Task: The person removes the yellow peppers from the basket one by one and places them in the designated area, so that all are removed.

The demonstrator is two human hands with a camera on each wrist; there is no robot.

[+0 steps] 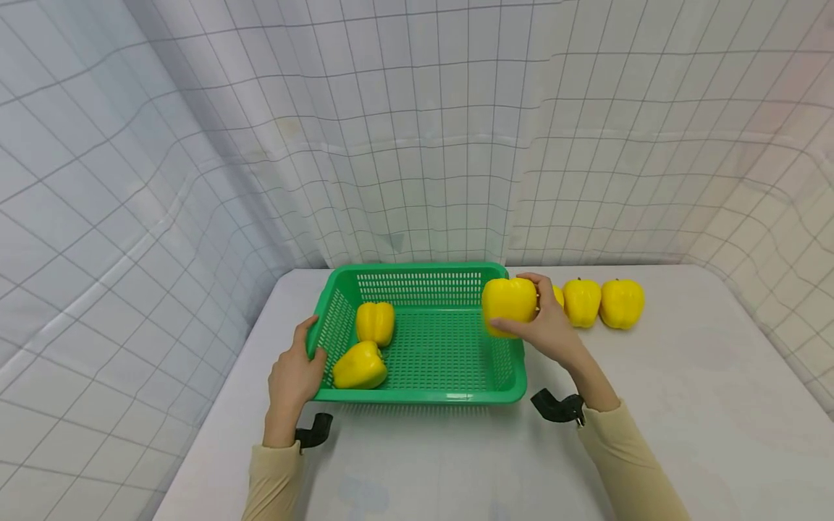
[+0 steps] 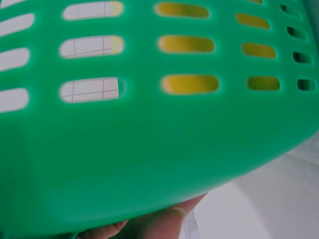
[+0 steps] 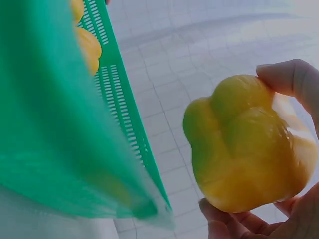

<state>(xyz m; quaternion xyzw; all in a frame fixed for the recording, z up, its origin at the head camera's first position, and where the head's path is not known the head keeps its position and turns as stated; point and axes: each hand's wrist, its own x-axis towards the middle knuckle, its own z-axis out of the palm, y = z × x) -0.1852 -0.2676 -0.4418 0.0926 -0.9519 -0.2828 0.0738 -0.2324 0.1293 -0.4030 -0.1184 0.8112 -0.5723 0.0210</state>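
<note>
A yellow bell pepper [image 1: 509, 300] is gripped between the thumb and fingers of my right hand [image 1: 552, 327], held up at the right rim of a green plastic basket [image 1: 430, 396]. In the right wrist view the same pepper [image 3: 249, 149] shows its lobed end, apart from the basket wall. My left hand [image 1: 296, 373] holds the basket's left rim; the left wrist view shows fingertips [image 2: 167, 224] beneath the green edge. Inside the basket, on its left side, one yellow pepper [image 1: 375, 323] stands behind another that lies tilted [image 1: 360, 366].
Right of the basket, two yellow peppers [image 1: 582, 302] [image 1: 622, 304] stand on the white table [image 1: 684, 391]; a further one [image 1: 558, 295] is mostly hidden behind my right hand. White grid-patterned curtains [image 1: 417, 145] hang behind and along the sides.
</note>
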